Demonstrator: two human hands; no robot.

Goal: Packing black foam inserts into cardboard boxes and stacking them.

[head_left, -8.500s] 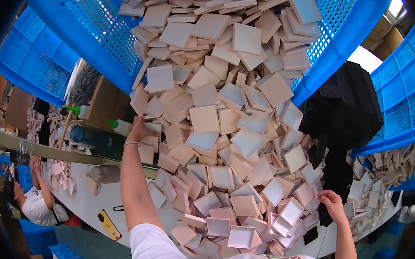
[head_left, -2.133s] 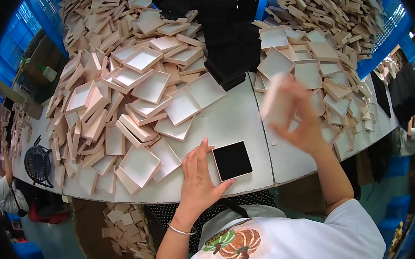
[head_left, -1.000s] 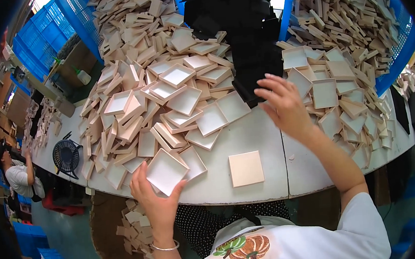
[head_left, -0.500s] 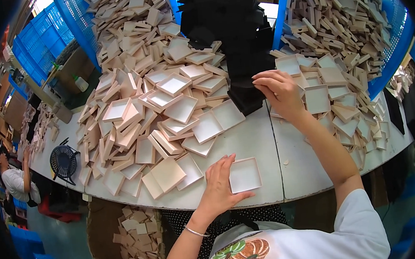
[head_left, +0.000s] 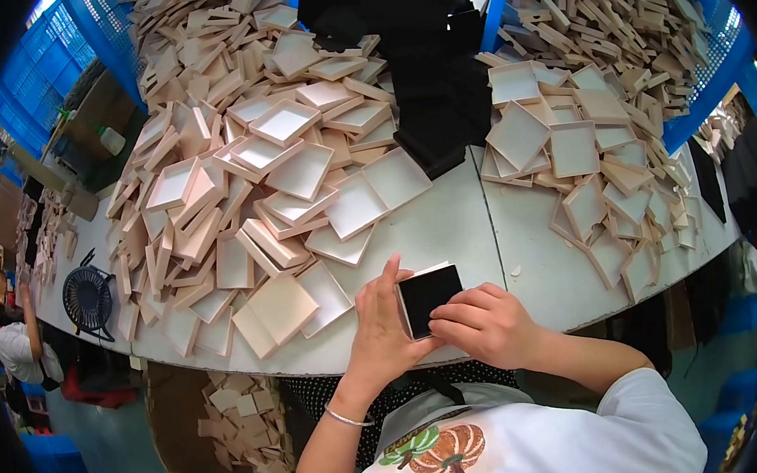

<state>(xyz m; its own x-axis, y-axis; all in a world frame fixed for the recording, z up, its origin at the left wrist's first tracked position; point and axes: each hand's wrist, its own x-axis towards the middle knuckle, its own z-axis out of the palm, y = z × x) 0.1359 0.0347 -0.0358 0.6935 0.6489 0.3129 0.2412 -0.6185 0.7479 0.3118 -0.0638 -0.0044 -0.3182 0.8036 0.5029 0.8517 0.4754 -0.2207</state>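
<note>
My left hand (head_left: 377, 330) grips a small shallow cardboard box (head_left: 404, 309) by its left side, thumb along the near edge and fingers up the far left corner. A black square insert (head_left: 429, 295) covers the inside of this box; whether it is seated flat cannot be told. The bent fingers of my right hand (head_left: 494, 327) are on the insert's lower right part, hiding that corner. Beyond them, a stack of black inserts (head_left: 437, 81) stands at the far middle of the table.
A large heap of open box trays (head_left: 302, 171) spreads over the left of the white table (head_left: 448, 222), another heap (head_left: 572, 150) over the right. Blue crates (head_left: 490, 10) stand behind. A small black fan (head_left: 87, 299) sits at the left edge; below is a carton (head_left: 176, 430) of cardboard pieces.
My right hand has come back from the black stack to the box, bringing a black insert that now covers its white inside. The whole view has shifted slightly.
</note>
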